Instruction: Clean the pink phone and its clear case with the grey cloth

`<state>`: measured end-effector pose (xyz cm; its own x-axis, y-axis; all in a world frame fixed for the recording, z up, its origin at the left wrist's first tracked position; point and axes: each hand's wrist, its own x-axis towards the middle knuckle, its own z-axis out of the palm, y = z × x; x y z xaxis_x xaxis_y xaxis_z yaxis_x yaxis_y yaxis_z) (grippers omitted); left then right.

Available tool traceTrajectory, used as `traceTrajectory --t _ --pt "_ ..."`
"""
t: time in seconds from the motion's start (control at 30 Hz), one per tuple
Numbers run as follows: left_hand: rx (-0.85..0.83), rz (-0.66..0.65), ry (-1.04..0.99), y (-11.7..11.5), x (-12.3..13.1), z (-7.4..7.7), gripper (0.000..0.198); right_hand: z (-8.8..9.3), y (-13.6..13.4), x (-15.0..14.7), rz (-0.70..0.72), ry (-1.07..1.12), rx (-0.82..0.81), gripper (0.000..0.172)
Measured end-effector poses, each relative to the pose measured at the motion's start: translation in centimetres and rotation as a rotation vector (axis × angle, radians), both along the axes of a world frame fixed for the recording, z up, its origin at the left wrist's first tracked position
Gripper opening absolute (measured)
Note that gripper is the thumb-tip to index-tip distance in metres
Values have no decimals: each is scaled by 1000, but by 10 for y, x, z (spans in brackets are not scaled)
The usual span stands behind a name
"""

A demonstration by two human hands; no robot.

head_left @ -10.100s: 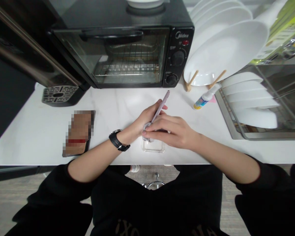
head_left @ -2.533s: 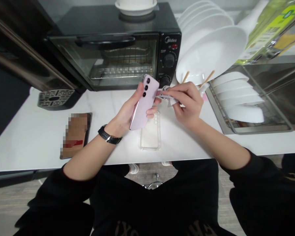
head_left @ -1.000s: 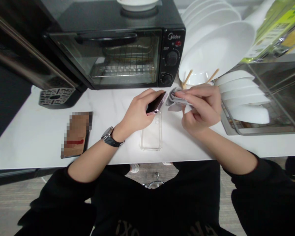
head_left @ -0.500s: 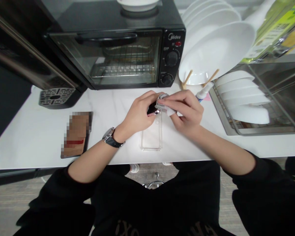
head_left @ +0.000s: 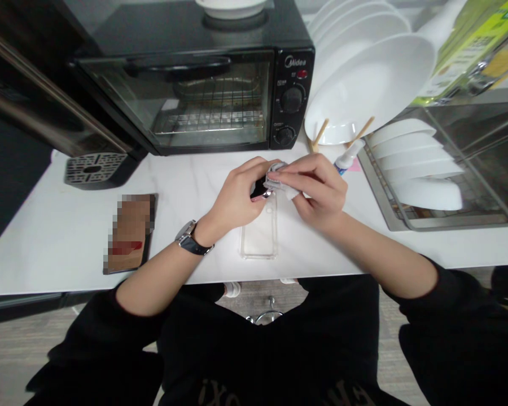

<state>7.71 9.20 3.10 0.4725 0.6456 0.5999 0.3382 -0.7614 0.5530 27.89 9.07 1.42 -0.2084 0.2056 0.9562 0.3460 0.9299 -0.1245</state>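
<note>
My left hand (head_left: pixel 237 194) is closed around a pink phone (head_left: pixel 260 190), of which only a dark end shows between the fingers. My right hand (head_left: pixel 317 189) pinches a small grey cloth (head_left: pixel 279 179) and presses it against the phone's end. Both hands hover over the white counter (head_left: pixel 68 225), just above a clear phone case (head_left: pixel 259 237) that lies flat near the front edge. A black watch sits on my left wrist.
A black toaster oven (head_left: pixel 195 90) stands behind the hands. White plates (head_left: pixel 372 84) lean in a wooden rack, more bowls in a metal drainer (head_left: pixel 427 175) at right. A small spray bottle (head_left: pixel 347 158) lies near the rack. A brown flat object (head_left: pixel 129 231) lies at left.
Over ten seconds I lifted the phone and turned it over. In the last second my right hand brought the cloth onto the phone's end; the hands have hardly moved since.
</note>
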Motion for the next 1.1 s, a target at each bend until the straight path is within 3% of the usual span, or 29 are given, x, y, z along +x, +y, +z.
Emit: traceTrajectory --t 0.1,0.27,0.47,0.67,0.87,1.1 --pt "17 -3 -10 -2 2 4 12 0 7 6 -37 30 -40 46" --pt "28 -22 -14 -4 2 8 9 1 10 10 -66 48 -51 41" --pt "15 -4 17 -4 1 6 13 0 5 6 -64 55 -58 41" --pt "9 -32 3 -2 -2 -2 51 5 -14 -11 25 15 75 36" --pt "14 -96 -34 -1 -2 -3 46 9 -22 -19 50 15 91 21" --pt "-11 -62 3 -1 -3 -4 51 3 -16 -16 48 14 67 32"
